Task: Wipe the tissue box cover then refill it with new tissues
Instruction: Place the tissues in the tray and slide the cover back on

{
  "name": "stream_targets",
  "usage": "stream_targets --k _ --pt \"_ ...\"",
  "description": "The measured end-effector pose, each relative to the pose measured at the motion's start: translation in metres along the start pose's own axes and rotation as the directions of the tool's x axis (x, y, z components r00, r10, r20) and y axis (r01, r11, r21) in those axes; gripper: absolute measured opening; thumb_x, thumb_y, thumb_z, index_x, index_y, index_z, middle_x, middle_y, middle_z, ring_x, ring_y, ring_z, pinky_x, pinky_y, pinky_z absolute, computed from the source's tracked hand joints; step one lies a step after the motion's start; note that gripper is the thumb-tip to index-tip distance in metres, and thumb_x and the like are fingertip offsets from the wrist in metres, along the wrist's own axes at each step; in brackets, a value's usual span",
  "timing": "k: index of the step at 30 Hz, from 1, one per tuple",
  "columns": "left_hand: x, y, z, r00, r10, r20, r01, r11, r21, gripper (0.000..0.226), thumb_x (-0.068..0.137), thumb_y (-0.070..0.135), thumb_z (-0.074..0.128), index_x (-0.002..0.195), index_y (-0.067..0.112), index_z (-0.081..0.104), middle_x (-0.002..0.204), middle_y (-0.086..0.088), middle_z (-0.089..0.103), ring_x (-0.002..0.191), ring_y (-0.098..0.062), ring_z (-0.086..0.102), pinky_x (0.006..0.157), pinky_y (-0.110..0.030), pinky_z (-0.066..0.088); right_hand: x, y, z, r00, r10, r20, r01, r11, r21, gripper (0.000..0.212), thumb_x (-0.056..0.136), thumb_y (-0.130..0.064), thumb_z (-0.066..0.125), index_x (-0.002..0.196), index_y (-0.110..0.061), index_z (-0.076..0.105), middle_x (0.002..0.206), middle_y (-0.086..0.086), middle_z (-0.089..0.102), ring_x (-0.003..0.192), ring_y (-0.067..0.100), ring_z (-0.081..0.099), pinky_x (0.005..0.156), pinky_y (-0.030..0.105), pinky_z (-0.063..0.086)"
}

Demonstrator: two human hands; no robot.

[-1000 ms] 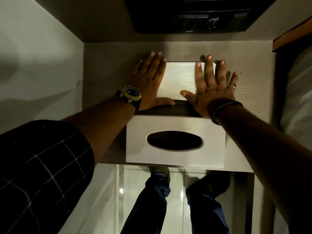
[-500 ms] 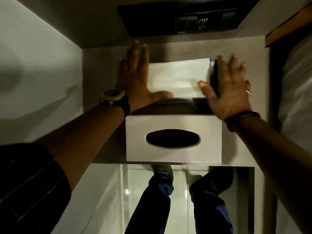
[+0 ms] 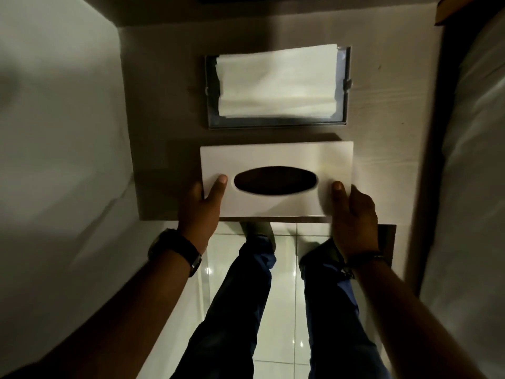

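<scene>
Two hands hold the white tissue box cover (image 3: 276, 160) by its short ends at the near edge of the surface (image 3: 164, 91). The left hand (image 3: 198, 212) has its grip clamped on the left end, thumb on top beside the oval slot (image 3: 275, 179); the right hand (image 3: 352, 214) is clamped on the right end the same way. Holding both ends likely keeps the cover level for lowering. Just beyond it, apart, the dark tray (image 3: 276, 122) lies flat with the new tissues (image 3: 276, 83) stacked inside, apparently ready to be capped. A bed (image 3: 475, 160) lies to the right.
</scene>
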State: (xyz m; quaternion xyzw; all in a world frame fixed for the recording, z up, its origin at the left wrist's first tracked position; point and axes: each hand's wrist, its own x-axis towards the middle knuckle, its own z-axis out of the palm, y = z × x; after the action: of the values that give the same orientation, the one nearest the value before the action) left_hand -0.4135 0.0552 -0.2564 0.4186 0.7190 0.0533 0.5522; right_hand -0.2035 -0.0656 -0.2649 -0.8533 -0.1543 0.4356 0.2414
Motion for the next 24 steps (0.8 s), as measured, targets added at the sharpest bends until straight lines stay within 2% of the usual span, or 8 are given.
stream_targets --k 4,7,9,11,13,16,19,24 --pt "-0.004 0.001 0.001 0.999 -0.028 -0.018 0.027 0.998 -0.064 0.042 0.089 0.044 0.059 0.125 0.025 0.054 0.112 -0.002 0.066 0.091 -0.015 0.067 0.069 -0.026 0.056 0.001 -0.003 -0.002 1.0 -0.025 -0.018 0.024 0.999 -0.046 0.05 0.099 -0.046 0.038 0.121 -0.006 0.059 0.115 0.017 0.062 0.109 0.033 0.057 0.095 0.046 0.047" --pt "-0.012 0.004 -0.003 0.998 -0.026 -0.059 0.021 0.996 -0.084 0.046 0.086 0.045 0.06 0.126 0.022 0.054 0.112 -0.003 0.066 0.09 -0.015 0.067 0.067 -0.025 0.056 -0.007 -0.011 -0.008 0.991 -0.101 -0.085 0.098 0.994 -0.037 0.043 0.099 -0.039 0.043 0.117 -0.004 0.062 0.111 0.012 0.062 0.106 0.028 0.056 0.091 0.035 0.046" --pt "-0.019 0.012 -0.005 0.997 -0.006 -0.079 -0.004 0.993 -0.119 0.035 0.083 0.048 0.061 0.113 0.03 0.057 0.106 0.001 0.066 0.089 -0.017 0.068 0.066 -0.026 0.056 -0.011 -0.02 -0.015 0.98 -0.119 -0.16 0.121 0.993 0.0 0.04 0.098 -0.038 0.047 0.113 -0.006 0.065 0.109 0.008 0.063 0.101 0.02 0.056 0.085 0.026 0.041" --pt "-0.023 0.03 -0.007 0.995 0.026 -0.1 -0.043 0.985 -0.166 0.019 0.083 0.046 0.062 0.098 0.038 0.056 0.103 0.003 0.067 0.089 -0.018 0.068 0.068 -0.029 0.056 -0.011 -0.033 -0.025 0.972 -0.119 -0.201 0.134 0.989 0.064 0.039 0.096 -0.041 0.052 0.114 -0.01 0.068 0.109 0.006 0.067 0.1 0.019 0.06 0.085 0.03 0.047" --pt "-0.019 0.051 -0.007 0.99 0.082 -0.114 -0.101 0.979 -0.176 0.014 0.084 0.045 0.064 0.094 0.039 0.056 0.104 0.003 0.067 0.088 -0.016 0.068 0.07 -0.032 0.056 -0.005 -0.049 -0.033 0.958 -0.14 -0.25 0.166 0.983 0.084 0.039 0.093 -0.044 0.056 0.115 -0.014 0.068 0.108 0.004 0.069 0.1 0.019 0.063 0.082 0.027 0.048" --pt "0.003 0.092 -0.007 0.973 0.179 -0.149 -0.202 0.967 -0.155 0.01 0.086 0.044 0.065 0.09 0.039 0.058 0.097 0.012 0.066 0.085 -0.006 0.066 0.068 -0.024 0.055 0.013 -0.079 -0.039 0.933 -0.211 -0.292 0.264 0.952 0.156 0.038 0.092 -0.044 0.059 0.119 -0.019 0.065 0.111 -0.002 0.07 0.099 0.012 0.064 0.079 0.016 0.049" --pt "0.037 0.129 -0.001 0.96 0.238 -0.149 -0.256 0.96 -0.112 0.019 0.088 0.046 0.063 0.1 0.033 0.059 0.096 0.016 0.063 0.084 0.002 0.061 0.058 -0.011 0.05 0.04 -0.105 -0.038 0.915 -0.271 -0.298 0.336 0.922 0.194 0.039 0.091 -0.041 0.058 0.124 -0.019 0.062 0.116 -0.003 0.068 0.106 0.01 0.063 0.089 0.023 0.05" --pt "0.079 0.149 0.013 0.974 0.189 -0.127 -0.2 0.977 -0.075 0.038 0.089 0.05 0.059 0.114 0.022 0.05 0.104 0.007 0.057 0.088 -0.009 0.056 0.067 -0.021 0.046 0.09 -0.119 -0.029 0.94 -0.242 -0.24 0.294 0.933 0.21 0.035 0.094 -0.034 0.058 0.121 -0.012 0.062 0.115 0.002 0.069 0.105 0.015 0.065 0.091 0.025 0.052"
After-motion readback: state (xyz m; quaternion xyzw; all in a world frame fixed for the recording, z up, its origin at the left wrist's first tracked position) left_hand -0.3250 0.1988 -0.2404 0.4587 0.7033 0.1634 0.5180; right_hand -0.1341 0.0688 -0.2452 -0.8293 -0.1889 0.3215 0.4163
